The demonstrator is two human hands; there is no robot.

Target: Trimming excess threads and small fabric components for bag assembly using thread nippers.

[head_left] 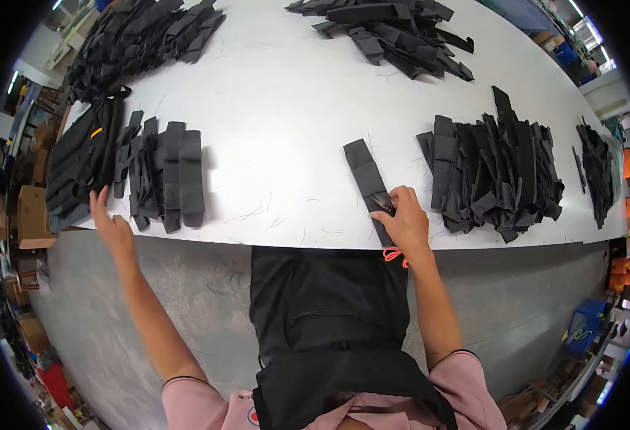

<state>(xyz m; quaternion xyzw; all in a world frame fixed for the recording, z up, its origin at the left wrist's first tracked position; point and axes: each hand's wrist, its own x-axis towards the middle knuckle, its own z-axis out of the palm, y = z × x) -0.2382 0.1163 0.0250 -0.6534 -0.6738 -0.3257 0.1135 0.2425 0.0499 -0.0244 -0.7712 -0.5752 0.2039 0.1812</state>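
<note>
At the table's left front edge my left hand [113, 226] is open, its fingers stretched out against the lower corner of a black bag [86, 158] with a small yellow tag. My right hand [407, 218] is closed around small thread snips [382, 202], whose orange cord [394, 254] dangles by the wrist. Under the snips lies a single black fabric strip [364, 166], slanting toward the front edge; my right thumb rests over it. Whether the right fingers also grip the strip is hidden.
Black strips lie in a row [182, 175] beside the bag and in a bigger pile [498, 172] to the right. Two heaps, far left [143, 39] and far middle [401, 32], sit across the white table [272, 129]. Loose threads are scattered around. A blue crate [585, 326] stands at right.
</note>
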